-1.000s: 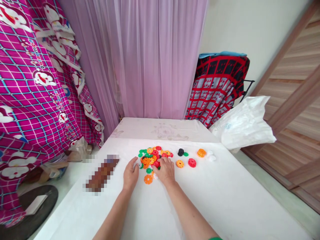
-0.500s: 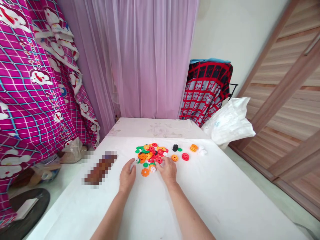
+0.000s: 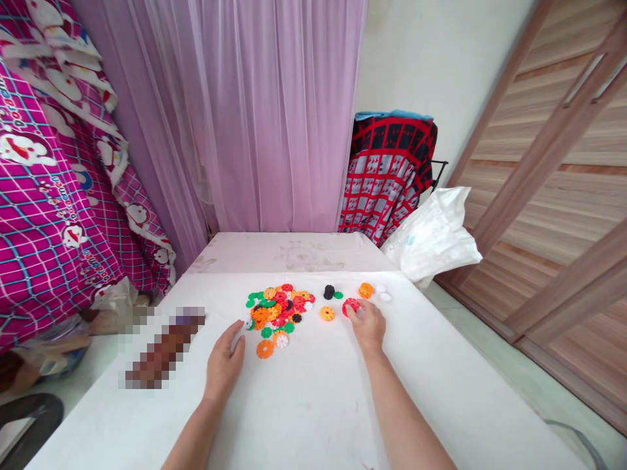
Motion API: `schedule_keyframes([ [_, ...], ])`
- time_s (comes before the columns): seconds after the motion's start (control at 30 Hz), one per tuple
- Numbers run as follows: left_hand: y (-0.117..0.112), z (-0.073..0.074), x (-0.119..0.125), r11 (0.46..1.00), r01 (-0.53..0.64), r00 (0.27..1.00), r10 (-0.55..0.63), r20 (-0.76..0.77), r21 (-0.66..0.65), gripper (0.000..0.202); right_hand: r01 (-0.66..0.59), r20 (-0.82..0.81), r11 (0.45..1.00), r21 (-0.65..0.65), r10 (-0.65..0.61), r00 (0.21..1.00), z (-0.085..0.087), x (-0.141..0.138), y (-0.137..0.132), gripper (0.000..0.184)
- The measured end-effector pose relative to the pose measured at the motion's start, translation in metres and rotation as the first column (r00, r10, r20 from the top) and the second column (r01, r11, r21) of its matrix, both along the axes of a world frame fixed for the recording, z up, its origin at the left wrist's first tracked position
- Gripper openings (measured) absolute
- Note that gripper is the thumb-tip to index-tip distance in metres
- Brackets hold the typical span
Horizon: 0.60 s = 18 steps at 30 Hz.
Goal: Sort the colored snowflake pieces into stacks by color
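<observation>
A heap of notched plastic discs in red, orange, green, black and white lies on the white-covered table. My left hand rests just left of the heap's near side, thumb and fingers apart, holding nothing. Over to the right, my right hand pinches a red notched disc at the spot where the red discs lie; its fingers partly cover them. Sorted by colour close by are a yellow-orange disc, black discs, a green disc, an orange stack and white discs.
A pixelated brown object lies on the table's left side. Past the right edge leans a white plastic bag, near a wooden wardrobe. Purple curtains hang behind the table.
My right hand has moved from the heap rightward to the red discs. My left hand stays near the heap, and the whole view has turned slightly to the right.
</observation>
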<state>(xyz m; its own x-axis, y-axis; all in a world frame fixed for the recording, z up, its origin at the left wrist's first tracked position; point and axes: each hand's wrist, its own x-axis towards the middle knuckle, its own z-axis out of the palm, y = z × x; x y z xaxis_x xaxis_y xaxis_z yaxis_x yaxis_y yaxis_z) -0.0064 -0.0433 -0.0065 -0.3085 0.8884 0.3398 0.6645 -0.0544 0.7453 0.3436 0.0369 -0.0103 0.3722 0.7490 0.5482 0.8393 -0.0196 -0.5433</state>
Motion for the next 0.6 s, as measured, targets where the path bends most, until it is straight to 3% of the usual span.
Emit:
schedule_keyframes([
  [0.4,-0.0011,0.0051,0.0014,0.999,0.005,1.0,-0.005,-0.001,-0.034,0.042,0.033,0.063,0.979,-0.201,-0.021,0.998,0.0036,-0.0041,-0.0029,0.032],
  [0.6,-0.0004,0.0042,0.0003,0.999,0.03,1.0,-0.03,0.009,-0.014,0.041,0.045,0.045,0.991,-0.128,-0.04,0.998,-0.0002,-0.0045,-0.0057,0.036],
])
